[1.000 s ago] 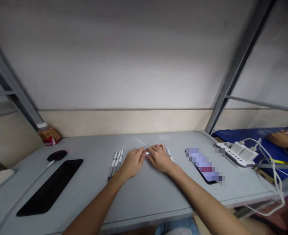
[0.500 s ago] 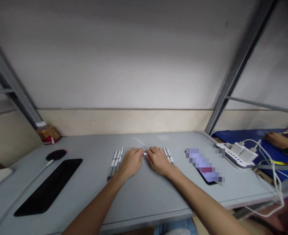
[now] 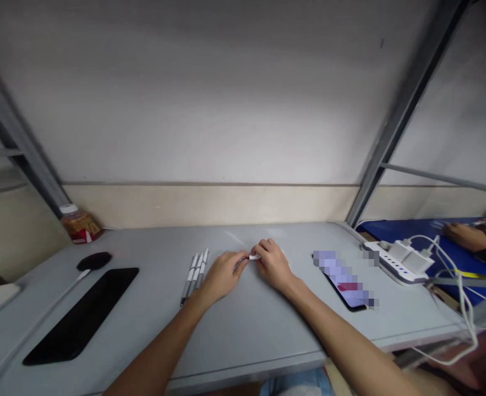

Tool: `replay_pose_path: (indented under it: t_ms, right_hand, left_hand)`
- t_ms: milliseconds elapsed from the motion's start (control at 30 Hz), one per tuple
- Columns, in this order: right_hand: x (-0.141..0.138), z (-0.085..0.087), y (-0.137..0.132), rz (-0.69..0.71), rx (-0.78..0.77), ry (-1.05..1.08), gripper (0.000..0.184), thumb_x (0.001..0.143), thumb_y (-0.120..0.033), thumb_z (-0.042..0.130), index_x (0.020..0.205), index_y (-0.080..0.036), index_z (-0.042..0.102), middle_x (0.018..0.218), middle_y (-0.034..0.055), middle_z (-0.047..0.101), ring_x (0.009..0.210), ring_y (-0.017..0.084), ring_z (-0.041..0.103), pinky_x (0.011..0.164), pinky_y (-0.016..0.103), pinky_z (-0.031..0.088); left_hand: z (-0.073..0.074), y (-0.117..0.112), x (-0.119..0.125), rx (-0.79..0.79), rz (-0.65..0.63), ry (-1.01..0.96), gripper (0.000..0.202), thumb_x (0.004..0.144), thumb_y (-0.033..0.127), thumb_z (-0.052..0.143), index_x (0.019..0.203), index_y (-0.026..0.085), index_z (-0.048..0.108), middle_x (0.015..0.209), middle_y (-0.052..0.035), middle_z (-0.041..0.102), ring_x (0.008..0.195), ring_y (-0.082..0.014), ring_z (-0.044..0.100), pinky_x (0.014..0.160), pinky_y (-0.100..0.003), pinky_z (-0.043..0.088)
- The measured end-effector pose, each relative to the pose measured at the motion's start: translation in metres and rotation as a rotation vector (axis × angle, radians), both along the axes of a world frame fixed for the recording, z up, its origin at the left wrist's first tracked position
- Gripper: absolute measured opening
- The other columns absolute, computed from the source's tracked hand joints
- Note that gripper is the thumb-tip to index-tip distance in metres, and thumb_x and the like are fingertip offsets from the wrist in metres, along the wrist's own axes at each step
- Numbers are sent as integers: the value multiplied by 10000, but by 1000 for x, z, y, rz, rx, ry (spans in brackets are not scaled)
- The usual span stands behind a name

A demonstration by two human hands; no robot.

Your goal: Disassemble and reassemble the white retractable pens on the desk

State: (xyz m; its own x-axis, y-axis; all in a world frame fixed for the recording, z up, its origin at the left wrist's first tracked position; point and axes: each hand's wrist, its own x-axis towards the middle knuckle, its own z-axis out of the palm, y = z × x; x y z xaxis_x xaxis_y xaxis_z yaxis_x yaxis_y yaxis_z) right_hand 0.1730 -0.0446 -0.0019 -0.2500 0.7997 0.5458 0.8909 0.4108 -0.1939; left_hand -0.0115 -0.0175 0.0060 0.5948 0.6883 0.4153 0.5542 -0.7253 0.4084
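Observation:
Between my two hands lies a white pen (image 3: 254,257), with a short white part and a dark part showing. My left hand (image 3: 224,273) is closed, fingertips pinching the pen's left, dark part. The pen's right part is gripped by my right hand (image 3: 272,265), whose fingers cover the end. Left of my left hand, three white-and-grey pens (image 3: 195,275) rest side by side on the grey desk (image 3: 243,335). Just a sliver of white shows beyond my right hand, which hides most of what lies there.
A phone with a lit screen (image 3: 344,279) lies to the right, near a white power strip (image 3: 397,264) with plugs and cables. Leftward are a black slab (image 3: 83,316), a black round object (image 3: 94,260) and a jar (image 3: 80,224). Another person's hand (image 3: 468,236) is at far right.
Both hands have shifted slightly right, and more of the pen shows between them. My right hand now covers the two pens that were visible beside it.

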Motion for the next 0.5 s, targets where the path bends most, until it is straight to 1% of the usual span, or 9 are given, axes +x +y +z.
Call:
replay_pose_path:
  t_ms: [100,200,267,367,433,500]
  right_hand:
    - [5,2,1,-24,12,34,278,792,0,496,958,-190,611,950,56,597,891,200,474,784,300,376]
    - [11,6,2,-39,27,101,254,805,-17,494,947,-182,624,955,69,604,896,197,495,805,306,388]
    - [16,8,3,-28,31,198,214,814,-51,506,937,-176,627,952,74,611,901,195,514,808,306,401]
    - [21,9,8,-1,1,445,150,842,-153,515,949,-170,619,939,64,632,876,183,554,787,297,428]
    - [23,8,12,-3,-41,590,178,862,-203,487,983,-168,612,942,55,645,854,173,574,767,289,443]
    - [24,7,14,-15,-58,612,209,866,-207,464,1005,-165,615,950,56,651,848,170,579,761,288,445]
  left_hand:
    - [-3,5,-2,-33,-23,-84,313,967,296,359,1144,267,617,1106,-20,673,994,-174,600,902,-313,434]
    - [-3,9,-4,-31,1,-115,334,973,289,336,1149,269,620,1122,-12,669,1012,-175,593,927,-330,432]
    - [-2,11,-6,-30,30,-127,329,970,298,339,1122,244,627,1103,-24,673,997,-181,598,914,-338,443]
    - [-2,14,-8,-55,47,-150,321,968,315,343,1116,220,612,1086,-38,673,979,-182,608,888,-332,460]
    - [-3,15,-8,-64,50,-157,321,970,323,336,1119,218,601,1083,-40,672,979,-181,610,880,-329,461]
    - [-5,16,-9,-51,58,-149,320,971,325,331,1119,224,596,1081,-38,669,981,-184,606,875,-332,457]
